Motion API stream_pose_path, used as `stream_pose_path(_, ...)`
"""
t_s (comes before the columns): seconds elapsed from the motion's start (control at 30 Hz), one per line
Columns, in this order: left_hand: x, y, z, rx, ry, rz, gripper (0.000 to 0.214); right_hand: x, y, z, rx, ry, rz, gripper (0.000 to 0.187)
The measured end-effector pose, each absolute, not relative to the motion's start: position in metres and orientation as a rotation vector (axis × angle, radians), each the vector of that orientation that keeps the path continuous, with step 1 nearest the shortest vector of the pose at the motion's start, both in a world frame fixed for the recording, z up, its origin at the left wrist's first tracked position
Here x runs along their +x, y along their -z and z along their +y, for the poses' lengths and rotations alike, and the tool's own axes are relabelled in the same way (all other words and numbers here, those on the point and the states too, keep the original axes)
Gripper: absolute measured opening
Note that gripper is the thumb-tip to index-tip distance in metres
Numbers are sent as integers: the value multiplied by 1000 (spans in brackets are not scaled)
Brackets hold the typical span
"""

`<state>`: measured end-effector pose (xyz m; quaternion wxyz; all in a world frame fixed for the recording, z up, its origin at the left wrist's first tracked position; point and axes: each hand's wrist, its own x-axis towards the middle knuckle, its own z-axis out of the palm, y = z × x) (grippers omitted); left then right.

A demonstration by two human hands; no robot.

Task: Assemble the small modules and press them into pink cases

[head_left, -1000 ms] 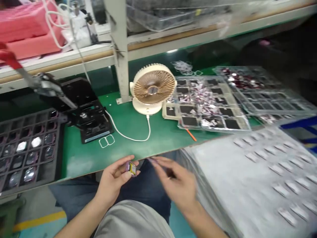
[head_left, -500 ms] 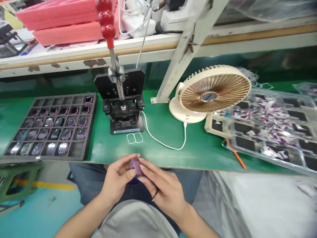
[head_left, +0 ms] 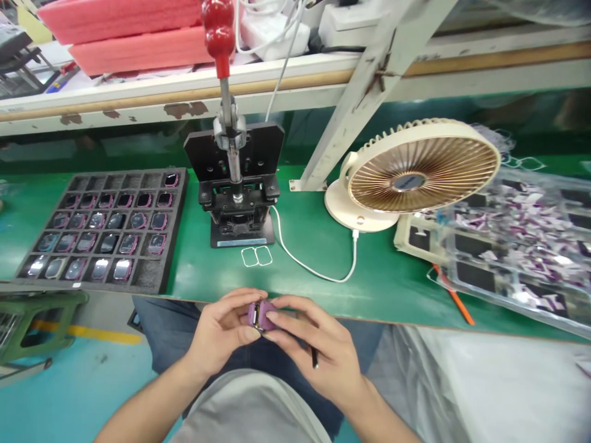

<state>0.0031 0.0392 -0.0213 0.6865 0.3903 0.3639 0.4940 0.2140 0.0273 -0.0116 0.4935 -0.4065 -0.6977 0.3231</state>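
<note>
Between my two hands, just in front of the table's near edge, is a small purple smartwatch case (head_left: 261, 315), with a dark gap and a bright strip between its parts. My left hand (head_left: 224, 329) pinches its left side between thumb and fingers. On the other side my right hand (head_left: 318, 341) grips it with thumb and fingertips. A thin dark tool (head_left: 314, 357) sticks out from the right palm; its far end is hidden. Two joined white gasket frames (head_left: 257, 256) lie flat on the green table beyond my hands.
A foam tray (head_left: 150, 275) of purple watches lies at left. Behind the gaskets stands a black press (head_left: 240, 209) with a red handle (head_left: 218, 37). A cream fan (head_left: 415, 178), its white cable, an orange stick (head_left: 457, 301) and a clear compartment tray (head_left: 517, 292) with purple-white scraps are at right.
The purple watch case has turned in my fingers, so the gap between its parts now shows. The dark tool in my right hand is more visible. The view has shifted slightly.
</note>
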Motion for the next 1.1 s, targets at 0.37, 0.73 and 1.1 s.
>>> stream_pose_path(0.37,-4,26,37,923,-1102,820,45,208,16,24,-1003,-674,-1781,30)
stream_pose_path(0.73,-3,26,37,980,-1167,757,46,205,18,19,-1009,-547,-1857,34)
stream_pose_path(1.1,-6,30,34,959,-1164,705,48,206,13,22,-972,-484,-1956,37)
